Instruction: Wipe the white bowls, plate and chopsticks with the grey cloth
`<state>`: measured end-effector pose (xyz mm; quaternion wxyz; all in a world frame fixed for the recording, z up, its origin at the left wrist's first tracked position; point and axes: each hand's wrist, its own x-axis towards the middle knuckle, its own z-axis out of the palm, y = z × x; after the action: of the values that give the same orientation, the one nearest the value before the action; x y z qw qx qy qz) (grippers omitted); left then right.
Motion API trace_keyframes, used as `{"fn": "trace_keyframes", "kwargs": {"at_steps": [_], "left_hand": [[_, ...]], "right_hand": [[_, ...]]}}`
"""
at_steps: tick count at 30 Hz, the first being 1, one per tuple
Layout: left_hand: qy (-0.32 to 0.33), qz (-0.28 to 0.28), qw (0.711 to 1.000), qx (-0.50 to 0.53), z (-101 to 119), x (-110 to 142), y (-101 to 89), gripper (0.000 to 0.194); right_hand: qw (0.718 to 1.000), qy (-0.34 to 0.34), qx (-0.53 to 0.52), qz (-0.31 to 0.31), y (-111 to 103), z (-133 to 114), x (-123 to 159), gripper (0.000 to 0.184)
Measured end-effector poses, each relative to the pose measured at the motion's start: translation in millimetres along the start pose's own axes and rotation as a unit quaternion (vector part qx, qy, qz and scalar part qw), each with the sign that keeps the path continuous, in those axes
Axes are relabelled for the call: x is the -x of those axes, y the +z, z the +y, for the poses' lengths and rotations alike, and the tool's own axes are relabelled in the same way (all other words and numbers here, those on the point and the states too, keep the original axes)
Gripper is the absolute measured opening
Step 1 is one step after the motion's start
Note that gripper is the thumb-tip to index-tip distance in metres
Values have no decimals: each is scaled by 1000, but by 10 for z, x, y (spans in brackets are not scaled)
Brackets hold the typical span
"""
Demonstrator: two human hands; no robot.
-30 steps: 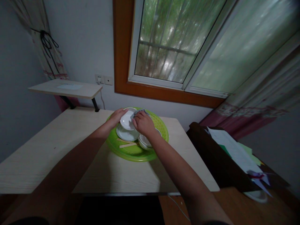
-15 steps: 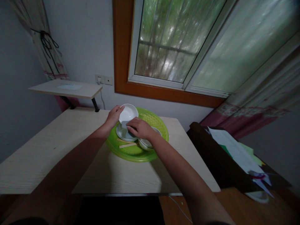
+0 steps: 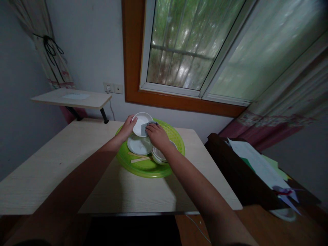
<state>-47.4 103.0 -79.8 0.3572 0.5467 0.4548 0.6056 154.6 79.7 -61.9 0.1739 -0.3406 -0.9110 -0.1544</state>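
A white dish [image 3: 140,123] is tilted up above the green tray [image 3: 151,173], its left rim gripped by my left hand [image 3: 127,128]. My right hand [image 3: 156,136] is closed over a grey cloth [image 3: 153,122] and presses it against the dish's right rim. Below the raised dish, a white plate [image 3: 139,145] lies on the tray. Stacked white bowls [image 3: 159,158] stand to its right, partly hidden by my right wrist. Light wooden chopsticks [image 3: 139,159] lie in front of the plate.
The tray rests on a pale wooden table [image 3: 97,191] against the wall below a window [image 3: 189,51]. A raised shelf [image 3: 74,97] stands at the table's back left. Right of the table, a dark brown piece of furniture [image 3: 228,167] bears papers [image 3: 256,164].
My right hand has moved with the cloth from the dish's lower edge up to its right rim. The dish has shifted slightly right, and more of the plate beneath shows.
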Motion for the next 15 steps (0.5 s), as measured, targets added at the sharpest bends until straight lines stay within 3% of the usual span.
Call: {"fn": "trace_keyframes", "kwargs": {"at_steps": [6, 15], "left_hand": [[-83, -31, 993, 73, 42, 51, 13, 49], [-81, -37, 995, 39, 59, 41, -17, 34]], "right_hand": [[999, -10, 42, 11, -30, 41, -4, 31], [998, -52, 42, 6, -58, 16, -21, 31]]}}
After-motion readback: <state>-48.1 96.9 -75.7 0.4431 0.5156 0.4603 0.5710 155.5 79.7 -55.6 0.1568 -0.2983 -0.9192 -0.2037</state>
